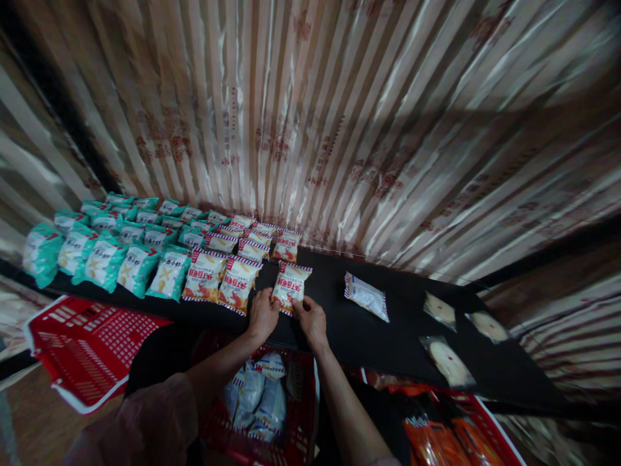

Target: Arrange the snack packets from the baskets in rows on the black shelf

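Observation:
Both of my hands rest on one snack packet (290, 285), white with red print, lying face up on a black shelf (339, 323). My left hand (262, 313) pinches its lower left corner and my right hand (310, 318) pinches its lower right corner. Just left of it lie rows of the same red and white packets (237, 281), and further left rows of teal packets (101, 259). To the right, apart from the rows, one packet (366, 296) lies face down.
A red basket (262, 401) under my arms holds several packets. An empty red basket (87, 349) sits at the lower left, and another (451, 427) with orange bags at the lower right. Three clear round-pastry packs (449, 362) lie on the shelf's right end. Striped curtain behind.

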Motion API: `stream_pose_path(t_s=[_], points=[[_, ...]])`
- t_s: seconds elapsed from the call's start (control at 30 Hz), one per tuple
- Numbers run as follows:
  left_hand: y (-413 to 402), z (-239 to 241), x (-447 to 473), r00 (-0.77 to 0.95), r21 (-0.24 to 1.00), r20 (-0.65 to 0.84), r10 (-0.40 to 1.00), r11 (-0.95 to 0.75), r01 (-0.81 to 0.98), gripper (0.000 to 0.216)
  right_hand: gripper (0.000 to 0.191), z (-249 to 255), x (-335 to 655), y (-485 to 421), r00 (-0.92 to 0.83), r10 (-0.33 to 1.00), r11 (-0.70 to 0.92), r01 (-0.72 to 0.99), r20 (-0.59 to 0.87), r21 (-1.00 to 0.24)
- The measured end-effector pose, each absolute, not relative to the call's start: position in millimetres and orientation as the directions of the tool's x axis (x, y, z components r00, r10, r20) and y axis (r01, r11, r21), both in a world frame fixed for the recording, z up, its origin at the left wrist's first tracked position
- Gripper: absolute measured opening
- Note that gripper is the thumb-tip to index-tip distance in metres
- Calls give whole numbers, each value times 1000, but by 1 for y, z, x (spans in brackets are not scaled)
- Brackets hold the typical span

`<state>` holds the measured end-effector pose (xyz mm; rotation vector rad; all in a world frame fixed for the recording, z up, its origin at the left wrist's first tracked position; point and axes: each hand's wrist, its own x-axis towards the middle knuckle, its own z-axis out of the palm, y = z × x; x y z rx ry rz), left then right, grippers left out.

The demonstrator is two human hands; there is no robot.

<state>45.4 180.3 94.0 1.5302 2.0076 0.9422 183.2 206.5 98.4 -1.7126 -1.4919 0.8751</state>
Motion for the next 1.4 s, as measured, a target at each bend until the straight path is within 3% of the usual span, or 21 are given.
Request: stream_pose_path(t_s=[0.57,1.07,1.4], points=[[210,86,55,-253,739,91,963,105,665,54,35,98,170,251,136,990,-96,560,-23,-823],[234,91,48,-291,793,95,952,104,600,57,44,101,154,281,152,986,-149,617,-69,-773],[240,85,46,-309,795,140,941,80,602,58,41,101,149,289,112,993,-101,651,-36,-752]])
